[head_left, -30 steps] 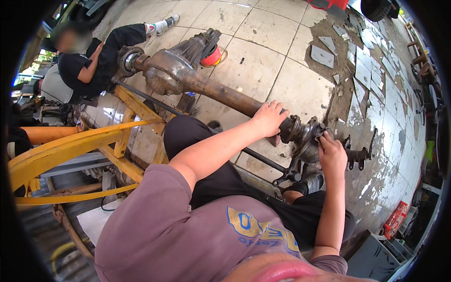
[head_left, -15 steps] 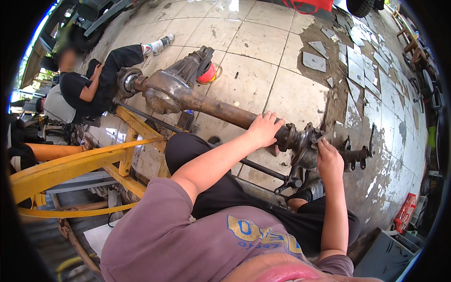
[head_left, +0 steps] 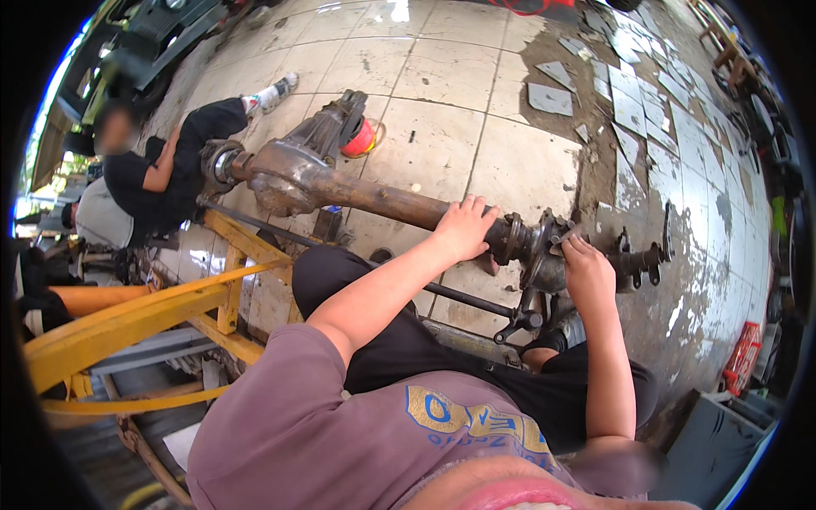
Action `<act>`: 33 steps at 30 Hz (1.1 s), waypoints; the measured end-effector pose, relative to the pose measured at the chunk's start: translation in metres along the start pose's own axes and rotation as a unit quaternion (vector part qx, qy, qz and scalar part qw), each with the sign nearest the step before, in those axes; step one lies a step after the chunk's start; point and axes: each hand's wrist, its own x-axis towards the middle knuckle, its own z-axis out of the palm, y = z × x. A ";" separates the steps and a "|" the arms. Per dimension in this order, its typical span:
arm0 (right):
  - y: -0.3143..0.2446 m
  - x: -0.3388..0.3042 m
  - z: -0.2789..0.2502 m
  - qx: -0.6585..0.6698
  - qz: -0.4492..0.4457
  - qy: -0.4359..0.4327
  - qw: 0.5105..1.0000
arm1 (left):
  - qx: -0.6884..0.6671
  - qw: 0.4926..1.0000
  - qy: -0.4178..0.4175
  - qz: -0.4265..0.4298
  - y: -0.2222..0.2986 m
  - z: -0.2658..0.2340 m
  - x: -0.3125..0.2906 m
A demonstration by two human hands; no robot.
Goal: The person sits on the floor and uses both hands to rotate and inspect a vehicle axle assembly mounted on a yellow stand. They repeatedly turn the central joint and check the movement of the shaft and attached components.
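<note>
A long, rusty brown axle housing [head_left: 391,201] with a bulging differential lies across in front of me. My left hand [head_left: 466,228] rests on its tube, fingers spread and stretched over the metal. At the greasy hub end [head_left: 544,269], my right hand [head_left: 589,268] is closed with its fingertips pinching a small flat grey piece [head_left: 568,240] against the flange. That piece is mostly covered by the fingers, so its kind is unclear. A dark thin rod [head_left: 467,299] with a joint at its end runs below the axle, close to my legs.
A yellow metal frame [head_left: 136,314] stands at the left. Another person [head_left: 127,183] sits beyond the axle's far left end. A red container [head_left: 359,138] sits behind the differential. Broken tiles [head_left: 629,115] lie at the upper right, with a grey metal box [head_left: 710,446] at lower right.
The view has shifted slightly, so everything appears a little further left. Both hands keep their places on the axle, and the right one has turned slightly over the flat piece.
</note>
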 end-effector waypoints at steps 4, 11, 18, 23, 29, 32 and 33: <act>-0.002 -0.005 -0.005 0.008 -0.005 0.025 1.000 | -0.004 1.000 -0.008 0.012 -0.001 -0.011 0.005; 0.001 -0.002 -0.010 -0.003 -0.011 0.017 1.000 | 0.002 1.000 0.001 0.016 -0.009 -0.002 0.002; 0.007 0.007 -0.035 0.002 0.075 0.070 0.995 | 0.021 0.999 -0.026 -0.001 0.000 -0.009 0.006; 0.009 0.014 -0.032 0.006 0.066 0.067 0.996 | 0.023 1.000 -0.019 0.005 0.000 -0.008 0.006; -0.016 0.028 -0.067 -0.075 -0.042 0.124 0.989 | 0.025 1.000 -0.003 0.005 -0.008 0.006 0.008; -0.035 0.029 -0.102 0.016 0.013 0.025 0.999 | 0.020 1.000 -0.004 0.009 -0.011 0.005 0.008; -0.039 0.027 -0.111 0.061 0.050 -0.028 0.997 | 0.015 1.000 -0.009 0.012 -0.010 0.004 0.007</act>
